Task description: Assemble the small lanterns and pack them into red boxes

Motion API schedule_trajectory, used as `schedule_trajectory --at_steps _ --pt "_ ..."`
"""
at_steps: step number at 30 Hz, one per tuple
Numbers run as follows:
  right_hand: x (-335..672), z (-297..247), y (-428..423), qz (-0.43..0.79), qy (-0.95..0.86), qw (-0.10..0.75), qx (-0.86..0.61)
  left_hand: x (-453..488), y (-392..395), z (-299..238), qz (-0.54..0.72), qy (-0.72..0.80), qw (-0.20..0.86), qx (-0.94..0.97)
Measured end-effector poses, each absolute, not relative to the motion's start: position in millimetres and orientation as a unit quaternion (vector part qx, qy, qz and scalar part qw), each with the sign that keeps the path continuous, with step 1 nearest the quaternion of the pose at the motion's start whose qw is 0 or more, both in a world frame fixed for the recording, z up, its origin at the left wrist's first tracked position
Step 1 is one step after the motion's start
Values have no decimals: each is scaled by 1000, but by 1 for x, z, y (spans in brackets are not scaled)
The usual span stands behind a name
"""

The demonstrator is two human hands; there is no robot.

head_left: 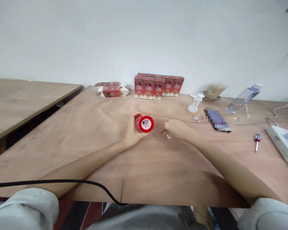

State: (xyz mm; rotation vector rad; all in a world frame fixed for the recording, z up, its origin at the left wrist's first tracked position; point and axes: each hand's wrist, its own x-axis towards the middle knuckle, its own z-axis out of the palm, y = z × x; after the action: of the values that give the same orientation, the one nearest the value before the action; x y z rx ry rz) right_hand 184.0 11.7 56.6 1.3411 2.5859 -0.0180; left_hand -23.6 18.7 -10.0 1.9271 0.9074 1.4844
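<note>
My left hand [132, 132] is wrapped round a small red lantern [146, 124] with a clear body. Its round end, with a white picture disc inside a red rim, faces up toward me. To the right of it, my right hand [176, 128] is closed, its fingertips pinched together just above the table; whatever they hold is too small or hidden to make out. Between and below the hands lies a thin wire piece [162, 140] with a small white part at its end.
Red printed boxes [150, 88] stand by the wall, with flattened cartons [111, 90] to their left. Rightward are a white lantern [195, 103], small metal pieces [198, 119], a blurred phone [217, 119], a drink cup [216, 91], a tilted bottle [244, 97], a screwdriver [257, 140] and a white tray [282, 142].
</note>
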Motion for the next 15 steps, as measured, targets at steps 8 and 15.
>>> schedule_trajectory --at_steps 8,15 --pt "188 56 11 -24 878 81 470 -24 19 -11 550 337 286 709" --pt "175 67 -2 -60 831 -373 408 -23 21 -14 554 327 298 705"
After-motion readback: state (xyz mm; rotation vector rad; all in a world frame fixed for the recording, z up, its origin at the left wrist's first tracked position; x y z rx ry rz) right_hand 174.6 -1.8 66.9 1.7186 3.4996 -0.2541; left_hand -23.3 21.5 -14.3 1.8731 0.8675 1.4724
